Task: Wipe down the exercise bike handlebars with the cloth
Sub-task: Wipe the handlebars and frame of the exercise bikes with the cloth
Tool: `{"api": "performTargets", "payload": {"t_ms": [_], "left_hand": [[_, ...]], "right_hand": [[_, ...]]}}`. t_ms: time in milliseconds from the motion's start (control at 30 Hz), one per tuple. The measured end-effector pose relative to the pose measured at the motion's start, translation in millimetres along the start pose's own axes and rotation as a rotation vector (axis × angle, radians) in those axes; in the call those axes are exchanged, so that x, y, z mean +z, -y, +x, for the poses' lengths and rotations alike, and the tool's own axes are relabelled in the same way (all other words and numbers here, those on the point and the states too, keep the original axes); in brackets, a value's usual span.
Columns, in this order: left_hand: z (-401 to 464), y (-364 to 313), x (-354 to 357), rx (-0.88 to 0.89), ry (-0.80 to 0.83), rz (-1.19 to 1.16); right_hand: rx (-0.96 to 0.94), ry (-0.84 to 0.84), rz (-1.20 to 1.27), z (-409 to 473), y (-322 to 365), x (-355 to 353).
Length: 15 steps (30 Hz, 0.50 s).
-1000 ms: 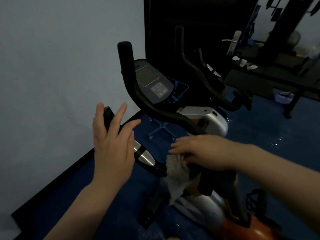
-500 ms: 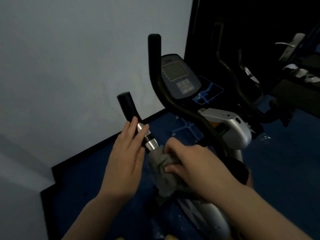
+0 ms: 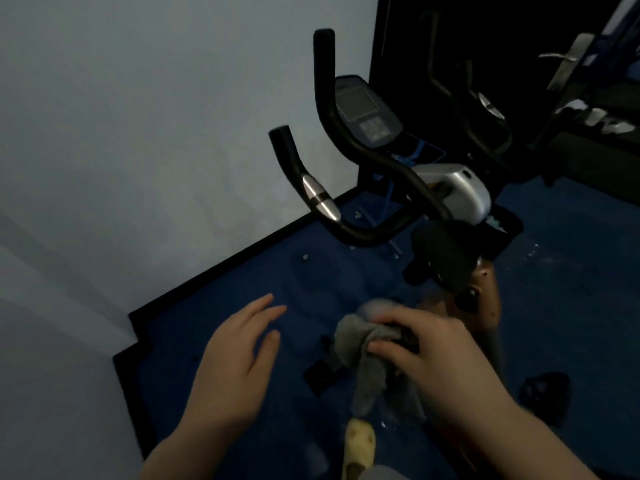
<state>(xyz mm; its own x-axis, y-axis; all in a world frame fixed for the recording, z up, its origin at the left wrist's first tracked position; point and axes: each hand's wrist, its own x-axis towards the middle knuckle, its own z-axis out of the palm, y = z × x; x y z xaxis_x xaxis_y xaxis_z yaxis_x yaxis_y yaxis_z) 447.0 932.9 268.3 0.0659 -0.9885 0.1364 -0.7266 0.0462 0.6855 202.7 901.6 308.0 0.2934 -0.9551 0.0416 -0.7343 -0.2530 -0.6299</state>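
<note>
The right hand [image 3: 436, 358] is clutching the gray cloth [image 3: 367, 362], which is hanging lengthwise downward, below the upward-pointing handlebars [image 3: 349, 147], while the left hand [image 3: 235, 362] is hovering spread and empty.

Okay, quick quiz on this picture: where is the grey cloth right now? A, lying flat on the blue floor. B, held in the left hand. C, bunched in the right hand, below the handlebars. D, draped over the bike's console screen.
C: the cloth is gripped in the right hand, down below the handlebars, while the left hand is open and holds nothing.
</note>
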Motion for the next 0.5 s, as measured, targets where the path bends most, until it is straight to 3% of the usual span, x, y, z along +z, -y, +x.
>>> {"api": "performTargets", "payload": {"t_ms": [200,500], "left_hand": [[-61.4,-6.2,0.5,0.078,0.105,-0.019],[-120.3,-71.1,60.6,0.317,0.445,-0.036]], "right_hand": [[0.189,-0.105,-0.025,-94.0,7.1,20.3],[0.506,-0.302,-0.061,-246.8,-10.0,0.9]]}}
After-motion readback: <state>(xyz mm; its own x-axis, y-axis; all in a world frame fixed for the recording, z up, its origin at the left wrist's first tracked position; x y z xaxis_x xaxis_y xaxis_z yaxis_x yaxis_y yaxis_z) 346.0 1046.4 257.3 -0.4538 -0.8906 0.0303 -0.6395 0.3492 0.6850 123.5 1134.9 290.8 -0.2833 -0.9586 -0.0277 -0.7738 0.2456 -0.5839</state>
